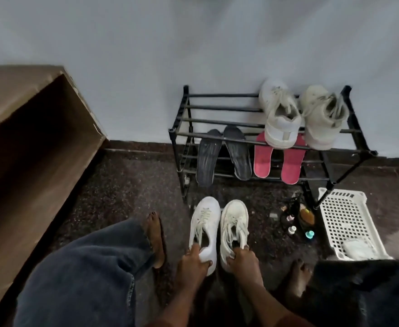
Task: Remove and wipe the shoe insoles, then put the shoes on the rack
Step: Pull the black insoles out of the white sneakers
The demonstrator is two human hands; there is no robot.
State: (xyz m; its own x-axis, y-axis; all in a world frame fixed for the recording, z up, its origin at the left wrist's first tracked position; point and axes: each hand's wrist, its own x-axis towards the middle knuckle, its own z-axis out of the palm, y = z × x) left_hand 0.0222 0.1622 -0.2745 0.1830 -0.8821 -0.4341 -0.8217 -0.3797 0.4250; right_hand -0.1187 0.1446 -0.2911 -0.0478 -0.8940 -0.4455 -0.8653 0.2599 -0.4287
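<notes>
Two white sneakers stand side by side on the dark floor just in front of the black rack (274, 134), toes pointing toward it. The left hand (191, 261) grips the heel of the left sneaker (205, 223), thumb curled around the back and fingers over the collar; the right hand (241, 258) grips the heel end of the right sneaker (234, 225), fingers hooked into the opening. These look like light shoes with soft fabric uppers and firmer rubber soles, so the heel counter and collar are probably the best places to hold them: stiff enough not to collapse, and the grip keeps the loose laces out of the way. The uppers would likely cave in if squeezed at the middle. On the rack's top tier, at its right end, sits another pale pair of sneakers (300, 114). Leaning against the front of the rack, below that tier, are two dark insoles (222, 154) on the left and two pink insoles (276, 159) on the right; they look thin and floppy. The left half of the top tier's bars is bare, which seems the likely spot for the held pair. Right of the rack, on the floor, lies a white perforated basket (342, 215) holding what looks like a pale cloth at its near end. Between the rack's front right leg and the basket stand a few small bottles (300, 220); what they contain I cannot tell.
</notes>
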